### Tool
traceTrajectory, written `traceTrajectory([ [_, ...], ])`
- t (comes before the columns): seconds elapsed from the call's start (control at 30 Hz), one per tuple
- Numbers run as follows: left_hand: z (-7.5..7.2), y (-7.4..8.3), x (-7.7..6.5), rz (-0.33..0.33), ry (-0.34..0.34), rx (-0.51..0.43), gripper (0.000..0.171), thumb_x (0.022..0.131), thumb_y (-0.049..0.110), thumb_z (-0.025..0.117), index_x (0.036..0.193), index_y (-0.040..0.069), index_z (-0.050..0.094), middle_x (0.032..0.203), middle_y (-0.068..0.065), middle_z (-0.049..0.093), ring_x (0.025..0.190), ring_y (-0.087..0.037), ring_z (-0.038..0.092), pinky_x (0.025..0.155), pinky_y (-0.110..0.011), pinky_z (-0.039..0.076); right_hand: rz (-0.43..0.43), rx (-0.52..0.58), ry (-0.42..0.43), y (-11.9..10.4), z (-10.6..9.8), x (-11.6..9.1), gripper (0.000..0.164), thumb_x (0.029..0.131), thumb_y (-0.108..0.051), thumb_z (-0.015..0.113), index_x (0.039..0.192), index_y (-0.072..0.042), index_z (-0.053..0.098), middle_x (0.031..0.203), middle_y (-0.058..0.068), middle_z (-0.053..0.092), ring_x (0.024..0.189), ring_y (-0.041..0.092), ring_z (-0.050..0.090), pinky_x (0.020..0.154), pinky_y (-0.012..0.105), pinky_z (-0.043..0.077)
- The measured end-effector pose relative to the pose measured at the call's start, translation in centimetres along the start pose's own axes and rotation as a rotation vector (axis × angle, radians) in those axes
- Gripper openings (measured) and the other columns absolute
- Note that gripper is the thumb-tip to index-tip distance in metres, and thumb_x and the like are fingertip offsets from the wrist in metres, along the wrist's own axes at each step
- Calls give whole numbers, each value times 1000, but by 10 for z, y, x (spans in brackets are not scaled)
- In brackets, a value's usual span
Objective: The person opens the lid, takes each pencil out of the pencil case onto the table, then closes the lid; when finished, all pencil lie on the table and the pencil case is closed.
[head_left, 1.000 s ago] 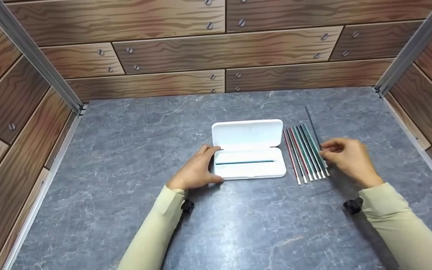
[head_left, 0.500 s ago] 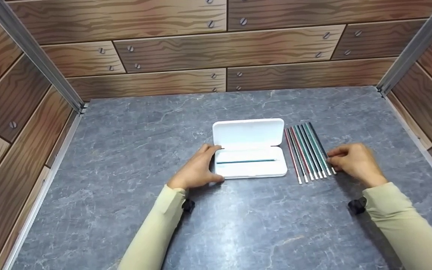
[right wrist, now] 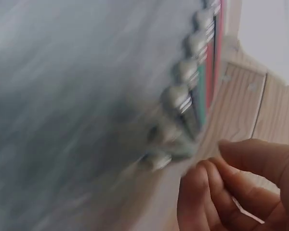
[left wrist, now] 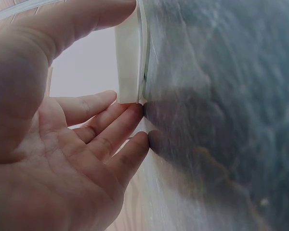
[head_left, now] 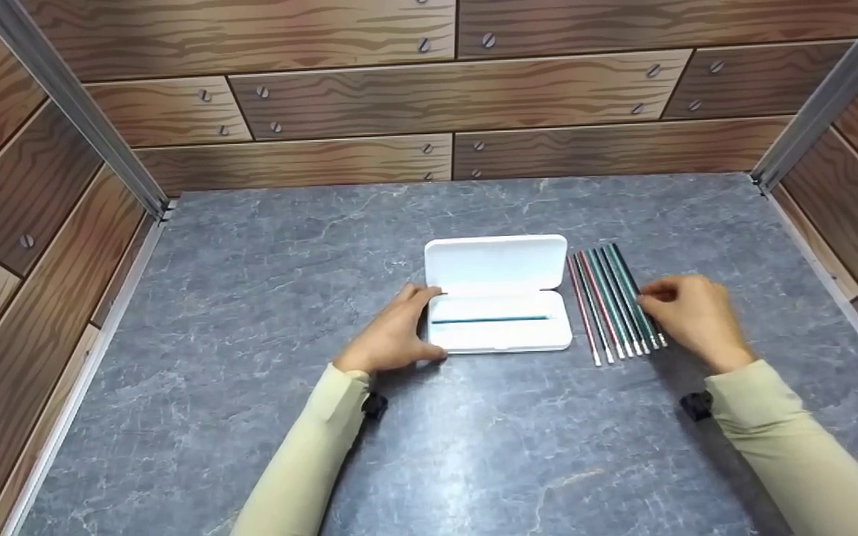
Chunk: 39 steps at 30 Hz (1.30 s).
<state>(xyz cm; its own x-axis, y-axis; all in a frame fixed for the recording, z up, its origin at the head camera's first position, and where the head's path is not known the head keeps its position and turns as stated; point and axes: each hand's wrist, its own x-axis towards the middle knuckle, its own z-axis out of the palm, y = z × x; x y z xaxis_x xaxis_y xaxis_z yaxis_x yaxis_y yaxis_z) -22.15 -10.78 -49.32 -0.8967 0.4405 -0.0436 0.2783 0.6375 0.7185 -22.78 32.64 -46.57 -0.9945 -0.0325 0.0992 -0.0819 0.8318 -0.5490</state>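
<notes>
A white hinged pencil case (head_left: 500, 339) stands with its lid (head_left: 496, 264) raised and one blue pencil (head_left: 492, 319) lying lengthwise inside. My left hand (head_left: 392, 331) holds the case by its left end, thumb at the front corner and fingers at the back. To the right of the case, several red, black and green pencils (head_left: 608, 301) lie side by side, their ferrule ends towards me. My right hand (head_left: 693, 316) is at the right side of this row, fingertips over the outermost pencils. In the right wrist view a gap shows between thumb and fingers (right wrist: 195, 187).
The grey marbled tabletop (head_left: 250, 298) carries the case and the pencils. Wood-patterned panels (head_left: 339, 104) with metal corner posts (head_left: 75, 112) enclose it at the back and sides.
A dark pencil, tilted up in my right hand a second ago, now lies at the row's right side. My right hand moved right, then slightly back left. The left hand kept its hold.
</notes>
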Motion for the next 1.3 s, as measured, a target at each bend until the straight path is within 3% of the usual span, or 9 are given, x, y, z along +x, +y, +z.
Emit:
traceTrajectory([
  [0.13, -1, -1, 0, 1, 3, -1, 98, 83, 15, 97, 167, 5, 47, 155, -19, 55, 143, -36, 58, 128, -52, 49, -213, 35, 26, -37, 18, 5, 20, 99, -4, 79, 116, 3, 84, 115, 26, 83, 102, 45, 79, 94, 63, 63],
  [0.27, 0, 0, -1, -1, 5, 3, 98, 83, 15, 97, 167, 5, 48, 155, -19, 55, 142, -36, 58, 127, -52, 49, -422, 57, -57, -67, 41, 11, 16, 96, 3, 81, 111, 1, 85, 108, 19, 85, 99, 38, 80, 92, 56, 67],
  [0.4, 1, 2, 0, -3, 0, 4, 98, 83, 15, 97, 167, 6, 48, 156, -19, 55, 143, -36, 58, 128, -52, 48, -523, 28, -158, -81, 62, 14, 15, 96, 4, 81, 110, 0, 86, 105, 15, 85, 96, 34, 81, 88, 50, 69],
  [0.57, 2, 3, 0, -7, -10, 7, 98, 84, 16, 97, 168, 6, 47, 157, -18, 54, 143, -35, 58, 128, -51, 49, -544, -31, -200, -84, 74, 19, 12, 97, 1, 82, 108, -1, 86, 104, 14, 85, 97, 35, 81, 89, 51, 68],
  [0.83, 1, 1, 0, -10, -13, 16, 98, 84, 17, 97, 169, 9, 47, 156, -16, 55, 143, -33, 58, 128, -50, 49, -554, -68, -290, -86, 74, 31, 8, 95, 1, 83, 102, -1, 87, 98, 16, 83, 94, 36, 79, 88, 54, 66],
  [1.13, -2, 0, 0, 5, -3, 3, 98, 85, 16, 96, 168, 5, 46, 155, -18, 54, 144, -36, 56, 128, -51, 48, -634, -106, -302, -91, 74, 38, 9, 95, 3, 81, 98, -2, 87, 95, 13, 81, 88, 30, 79, 83, 49, 68],
  [1.3, -1, -1, -1, 9, -3, 1, 97, 85, 16, 96, 168, 5, 47, 156, -18, 54, 145, -35, 56, 129, -51, 47, -635, -114, -316, -89, 75, 41, 9, 94, 3, 80, 97, -3, 86, 93, 12, 80, 87, 28, 77, 82, 48, 66],
])
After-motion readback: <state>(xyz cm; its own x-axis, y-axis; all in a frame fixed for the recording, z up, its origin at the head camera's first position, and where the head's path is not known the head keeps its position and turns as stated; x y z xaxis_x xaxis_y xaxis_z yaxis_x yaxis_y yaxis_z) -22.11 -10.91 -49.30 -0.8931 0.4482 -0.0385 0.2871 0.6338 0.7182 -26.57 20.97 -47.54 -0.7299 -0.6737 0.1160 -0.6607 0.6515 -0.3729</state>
